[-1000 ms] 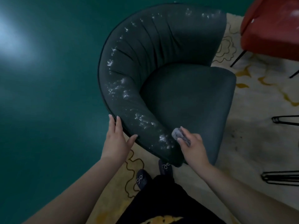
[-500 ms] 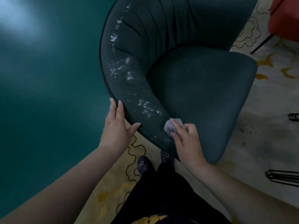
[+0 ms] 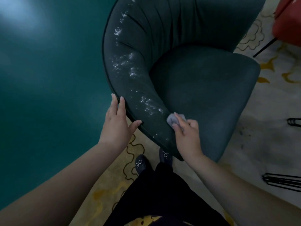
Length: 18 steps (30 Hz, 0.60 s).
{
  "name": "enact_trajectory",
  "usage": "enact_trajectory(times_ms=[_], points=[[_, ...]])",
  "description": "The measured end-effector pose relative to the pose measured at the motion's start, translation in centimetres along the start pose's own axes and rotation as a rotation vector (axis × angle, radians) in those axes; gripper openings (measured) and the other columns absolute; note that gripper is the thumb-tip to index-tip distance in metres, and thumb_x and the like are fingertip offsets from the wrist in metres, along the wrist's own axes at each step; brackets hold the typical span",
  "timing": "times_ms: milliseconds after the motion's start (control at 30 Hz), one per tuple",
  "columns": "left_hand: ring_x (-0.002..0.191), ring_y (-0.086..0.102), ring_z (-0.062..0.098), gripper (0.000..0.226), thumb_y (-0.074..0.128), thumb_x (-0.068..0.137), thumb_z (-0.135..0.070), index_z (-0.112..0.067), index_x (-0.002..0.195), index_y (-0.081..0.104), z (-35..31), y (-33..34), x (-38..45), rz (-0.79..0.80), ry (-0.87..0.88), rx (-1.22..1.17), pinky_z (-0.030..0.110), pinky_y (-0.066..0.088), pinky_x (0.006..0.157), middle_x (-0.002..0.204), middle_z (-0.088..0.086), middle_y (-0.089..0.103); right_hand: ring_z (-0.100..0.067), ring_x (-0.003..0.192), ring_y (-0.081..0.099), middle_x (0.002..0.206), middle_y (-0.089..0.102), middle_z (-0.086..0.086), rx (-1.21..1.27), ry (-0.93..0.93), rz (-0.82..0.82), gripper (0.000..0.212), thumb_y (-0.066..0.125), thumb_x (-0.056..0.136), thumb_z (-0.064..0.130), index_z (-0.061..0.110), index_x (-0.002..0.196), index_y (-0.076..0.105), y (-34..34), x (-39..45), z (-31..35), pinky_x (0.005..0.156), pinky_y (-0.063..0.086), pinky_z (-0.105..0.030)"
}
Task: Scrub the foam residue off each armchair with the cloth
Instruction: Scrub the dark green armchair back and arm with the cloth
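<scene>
The armchair (image 3: 187,75) is dark green, with a round curved back and a soft seat. It fills the middle and top of the frame. White foam residue (image 3: 130,69) sits in little spots along the curved back, running from the top of the frame down to the lower middle.

The cloth (image 3: 172,119) is small, grey and bunched up. It presses on the chair's back rim in the middle of the frame, just past the lowest foam spots. The right hand (image 3: 187,136) holds it with curled fingers (image 3: 178,119) on top of it.

The left hand (image 3: 116,123) rests on the chair's outer edge, left of the cloth. Its fingers are straight and flat, with the thumb spread out on the rim.

There is one green armchair, one cloth and two hands. One red chair (image 3: 288,18) peeks in at the upper right. Two dark shoes (image 3: 141,163) stand on the patterned rug (image 3: 268,111) at the bottom.
</scene>
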State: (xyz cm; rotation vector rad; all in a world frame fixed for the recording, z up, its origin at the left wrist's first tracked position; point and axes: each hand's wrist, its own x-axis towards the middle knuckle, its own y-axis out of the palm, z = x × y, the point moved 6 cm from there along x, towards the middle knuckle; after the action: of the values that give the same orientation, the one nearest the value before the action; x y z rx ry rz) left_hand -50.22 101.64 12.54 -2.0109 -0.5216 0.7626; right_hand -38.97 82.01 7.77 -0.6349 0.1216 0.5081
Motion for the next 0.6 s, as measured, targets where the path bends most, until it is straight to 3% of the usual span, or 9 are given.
enact_trajectory(times_ms=[67,200,300,400,600], points=[[0.147,0.002,0.021,0.094,0.056,0.086,-0.054,-0.018,0.153,0.002,0.0,-0.1,0.0,-0.001,0.001,0.010,0.034,0.013,0.117,0.160,0.001,-0.013,-0.013,0.097,0.043,0.106,0.037,-0.001,-0.019,-0.117,0.042,0.044,0.058,0.092,0.012,0.030,0.132,0.054,1.1,0.0,2.2,0.090,0.033,-0.005],[0.146,0.002,0.021,0.093,0.056,0.086,-0.054,-0.017,0.153,0.003,-0.2,-0.2,-0.1,-0.005,0.004,0.016,0.033,0.013,0.117,0.160,0.001,-0.012,-0.019,0.102,0.042,0.110,0.038,0.000,-0.147,-0.445,0.134,0.051,0.060,0.087,0.019,0.039,0.132,0.051,0.2,-4.1,2.6,0.093,0.037,-0.022],[0.146,0.003,0.021,0.093,0.055,0.086,-0.054,-0.018,0.153,0.002,-0.1,-0.2,-0.1,-0.007,-0.001,0.009,0.034,0.014,0.117,0.160,0.001,-0.012,-0.020,0.100,0.045,0.107,0.040,-0.002,-0.131,-0.363,0.046,0.055,0.063,0.086,0.007,0.036,0.132,0.049,-0.6,-3.4,1.5,0.093,0.042,-0.029],[0.146,0.003,0.021,0.093,0.056,0.086,-0.054,-0.018,0.153,0.003,-0.1,-0.2,0.0,-0.013,0.001,0.016,0.034,0.013,0.117,0.161,0.002,-0.011,-0.022,0.102,0.044,0.107,0.040,-0.004,-0.092,-0.231,-0.006,0.050,0.064,0.088,0.010,0.033,0.131,0.053,1.2,-1.0,3.4,0.092,0.043,-0.030],[0.146,0.003,0.022,0.092,0.055,0.087,-0.054,-0.017,0.153,0.003,-0.1,-0.2,-0.1,-0.017,0.006,0.019,0.034,0.012,0.117,0.161,0.004,-0.010,-0.032,0.093,0.047,0.104,0.049,-0.016,-0.271,-0.577,0.137,0.049,0.068,0.080,0.014,0.028,0.126,0.059,0.6,-4.0,4.0,0.088,0.042,-0.036]])
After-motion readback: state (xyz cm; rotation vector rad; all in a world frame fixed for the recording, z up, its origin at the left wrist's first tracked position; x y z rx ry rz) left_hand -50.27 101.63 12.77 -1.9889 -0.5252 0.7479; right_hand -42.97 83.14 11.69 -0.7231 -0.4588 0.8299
